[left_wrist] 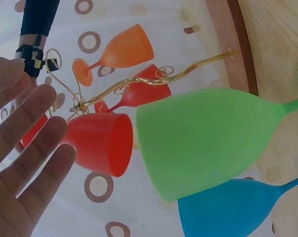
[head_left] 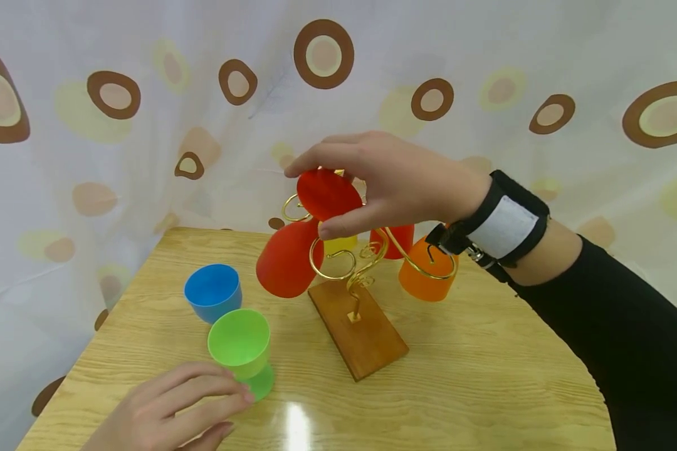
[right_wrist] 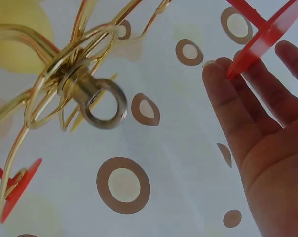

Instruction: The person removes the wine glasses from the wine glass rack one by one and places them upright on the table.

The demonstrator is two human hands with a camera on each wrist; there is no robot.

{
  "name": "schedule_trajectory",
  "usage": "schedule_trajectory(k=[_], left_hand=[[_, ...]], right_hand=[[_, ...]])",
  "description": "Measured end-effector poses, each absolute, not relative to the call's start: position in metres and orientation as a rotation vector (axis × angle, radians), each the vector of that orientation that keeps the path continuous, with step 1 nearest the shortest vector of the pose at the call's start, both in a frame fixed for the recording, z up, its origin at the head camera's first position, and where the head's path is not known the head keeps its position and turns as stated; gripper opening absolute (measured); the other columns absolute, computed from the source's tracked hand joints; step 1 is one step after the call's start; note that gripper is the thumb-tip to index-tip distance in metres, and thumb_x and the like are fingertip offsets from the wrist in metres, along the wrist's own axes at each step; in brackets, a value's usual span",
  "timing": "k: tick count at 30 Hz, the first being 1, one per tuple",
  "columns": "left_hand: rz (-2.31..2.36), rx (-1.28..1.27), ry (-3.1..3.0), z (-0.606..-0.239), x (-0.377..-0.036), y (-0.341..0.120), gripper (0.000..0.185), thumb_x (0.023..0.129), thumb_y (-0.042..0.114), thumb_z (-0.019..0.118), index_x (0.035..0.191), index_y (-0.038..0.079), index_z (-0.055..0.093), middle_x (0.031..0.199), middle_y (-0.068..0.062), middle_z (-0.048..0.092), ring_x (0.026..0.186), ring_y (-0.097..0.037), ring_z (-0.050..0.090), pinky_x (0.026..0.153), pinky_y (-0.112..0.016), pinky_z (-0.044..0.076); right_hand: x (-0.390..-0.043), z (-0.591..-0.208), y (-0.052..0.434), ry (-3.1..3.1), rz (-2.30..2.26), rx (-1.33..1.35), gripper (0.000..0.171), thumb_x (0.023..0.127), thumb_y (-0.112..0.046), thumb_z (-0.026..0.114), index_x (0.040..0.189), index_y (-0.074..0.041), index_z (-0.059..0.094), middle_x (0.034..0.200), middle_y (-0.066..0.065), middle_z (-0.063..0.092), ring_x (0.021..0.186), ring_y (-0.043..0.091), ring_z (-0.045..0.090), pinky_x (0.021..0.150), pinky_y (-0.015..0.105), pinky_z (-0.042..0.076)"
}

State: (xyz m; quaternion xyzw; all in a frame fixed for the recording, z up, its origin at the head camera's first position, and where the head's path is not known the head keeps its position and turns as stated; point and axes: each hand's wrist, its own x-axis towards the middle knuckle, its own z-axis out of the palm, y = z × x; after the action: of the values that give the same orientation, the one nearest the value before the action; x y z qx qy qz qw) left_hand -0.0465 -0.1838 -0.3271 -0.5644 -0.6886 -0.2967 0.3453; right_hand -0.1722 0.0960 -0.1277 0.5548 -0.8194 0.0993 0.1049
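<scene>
My right hand (head_left: 372, 172) grips the round foot of a red plastic goblet (head_left: 290, 260), thumb on the near edge and fingers along the far edge. The goblet hangs bowl-down at the left side of a gold wire glass rack (head_left: 358, 282). In the right wrist view, fingertips meet the rim of the red foot (right_wrist: 267, 39). My left hand (head_left: 175, 407), fingers loosely extended, lies beside an upright green goblet (head_left: 239, 341); its fingertips overlap the green foot in the head view, and contact is unclear. The left wrist view shows these fingers (left_wrist: 35, 138) spread and holding nothing.
Behind the green goblet stands a blue goblet (head_left: 213, 291). An orange goblet (head_left: 429, 275), another red one (head_left: 395, 241) and a yellow one (head_left: 341, 244) hang upside down on the rack. Its wooden base (head_left: 367, 338) sits on the table (head_left: 485, 376). A patterned curtain (head_left: 146, 37) hangs behind.
</scene>
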Motion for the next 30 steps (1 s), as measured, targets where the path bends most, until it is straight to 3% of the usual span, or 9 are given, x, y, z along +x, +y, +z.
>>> schedule_trajectory(k=[6, 13, 18, 30], left_hand=[[-0.799, -1.37, -1.826, -0.317, -0.044, -0.185, 0.024, 0.085, 0.022, 0.066, 0.102, 0.005, 0.068, 0.097, -0.002, 0.067, 0.086, -0.017, 0.06, 0.077, -0.019, 0.051], [-0.866, -1.228, -1.753, -0.312, -0.049, -0.186, 0.019, 0.085, 0.024, 0.067, 0.084, 0.004, 0.068, 0.084, -0.004, 0.065, 0.079, -0.018, 0.059, 0.079, -0.018, 0.049], [-0.924, -1.096, -1.85, -0.316, -0.048, -0.191, 0.029, 0.083, 0.029, 0.069, 0.092, 0.002, 0.068, 0.089, -0.006, 0.065, 0.085, -0.017, 0.058, 0.088, -0.014, 0.043], [-1.046, -0.959, -1.895, -0.319, -0.048, -0.195, 0.035, 0.081, 0.025, 0.071, 0.098, -0.005, 0.065, 0.095, -0.01, 0.065, 0.094, -0.015, 0.056, 0.089, -0.014, 0.04]], right_hand=[[-0.144, -0.127, 0.098, -2.18, 0.405, 1.753, 0.058, 0.076, -0.038, 0.074, 0.122, -0.008, 0.055, 0.113, -0.001, 0.058, 0.096, 0.009, 0.053, 0.076, 0.023, 0.047], [-0.115, -0.123, 0.096, -2.054, 0.463, 1.859, 0.053, 0.075, -0.032, 0.075, 0.117, -0.006, 0.057, 0.114, 0.005, 0.057, 0.102, 0.011, 0.051, 0.078, 0.018, 0.047], [-0.099, -0.132, 0.095, -1.994, 0.541, 1.875, 0.051, 0.074, -0.033, 0.077, 0.111, -0.003, 0.058, 0.108, 0.007, 0.057, 0.101, 0.013, 0.051, 0.078, 0.016, 0.045], [-0.081, -0.166, 0.104, -2.066, 0.632, 1.774, 0.05, 0.071, -0.039, 0.077, 0.1, -0.007, 0.053, 0.099, 0.002, 0.053, 0.095, 0.01, 0.05, 0.082, 0.015, 0.043]])
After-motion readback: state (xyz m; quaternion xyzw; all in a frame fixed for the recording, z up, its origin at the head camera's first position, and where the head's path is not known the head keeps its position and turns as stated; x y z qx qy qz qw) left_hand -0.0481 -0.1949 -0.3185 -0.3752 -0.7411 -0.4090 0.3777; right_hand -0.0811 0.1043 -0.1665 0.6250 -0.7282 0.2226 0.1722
